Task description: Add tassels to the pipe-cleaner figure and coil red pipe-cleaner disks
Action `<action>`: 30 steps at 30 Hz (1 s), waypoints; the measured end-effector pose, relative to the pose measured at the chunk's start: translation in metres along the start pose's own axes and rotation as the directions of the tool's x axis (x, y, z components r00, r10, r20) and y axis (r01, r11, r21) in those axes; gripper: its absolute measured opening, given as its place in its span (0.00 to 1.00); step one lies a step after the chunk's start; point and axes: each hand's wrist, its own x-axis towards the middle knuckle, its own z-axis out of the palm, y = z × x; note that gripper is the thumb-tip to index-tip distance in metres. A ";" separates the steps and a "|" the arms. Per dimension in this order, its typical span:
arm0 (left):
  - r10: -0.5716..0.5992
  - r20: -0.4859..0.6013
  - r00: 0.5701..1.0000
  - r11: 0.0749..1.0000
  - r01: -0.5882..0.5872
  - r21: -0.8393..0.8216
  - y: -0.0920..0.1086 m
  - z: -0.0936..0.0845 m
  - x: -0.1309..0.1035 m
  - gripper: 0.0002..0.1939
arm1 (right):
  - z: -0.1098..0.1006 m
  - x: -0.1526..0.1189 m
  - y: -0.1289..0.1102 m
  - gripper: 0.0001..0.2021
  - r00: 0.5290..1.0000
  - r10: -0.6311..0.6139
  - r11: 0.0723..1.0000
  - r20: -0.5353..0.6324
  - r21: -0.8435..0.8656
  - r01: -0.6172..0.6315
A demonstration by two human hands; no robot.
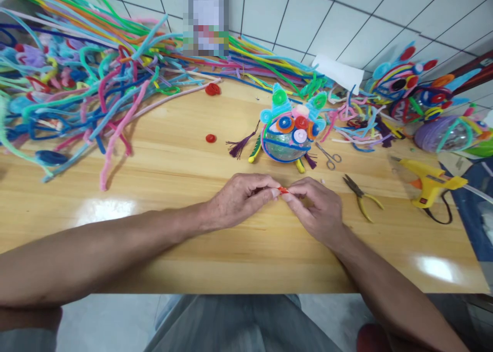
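Near the front of the table, a small red pipe-cleaner piece (283,190) is pinched between the fingertips of both hands. My left hand (246,198) grips it from the left, and my right hand (318,203) from the right. The fingers cover most of it, so its full shape is hidden. Just behind the hands stands a clear round figure (287,144) trimmed with coloured pipe cleaners, with coiled discs on its front, blue ears and purple tassels. Two red coils, one farther back (212,89) and one nearer (210,138), lie to its left.
Loose pipe cleaners (115,95) heap across the left and along the tiled wall. Small scissors (329,155), yellow-handled pliers (362,197) and a yellow glue gun (427,180) lie to the right. Similar decorated figures (400,82) stand at the back right, near a white paper (339,73).
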 end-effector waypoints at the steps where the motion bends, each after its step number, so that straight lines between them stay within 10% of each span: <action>1: -0.004 0.000 1.000 1.000 0.004 0.001 0.000 0.000 0.000 0.13 | 0.000 0.000 0.000 0.05 1.000 0.005 1.000 0.001 0.001 -0.005; 30: -0.107 -0.004 0.994 0.992 0.106 -0.071 -0.001 -0.002 0.000 0.15 | 0.002 0.002 0.001 0.06 0.997 0.074 0.994 0.028 0.083 -0.076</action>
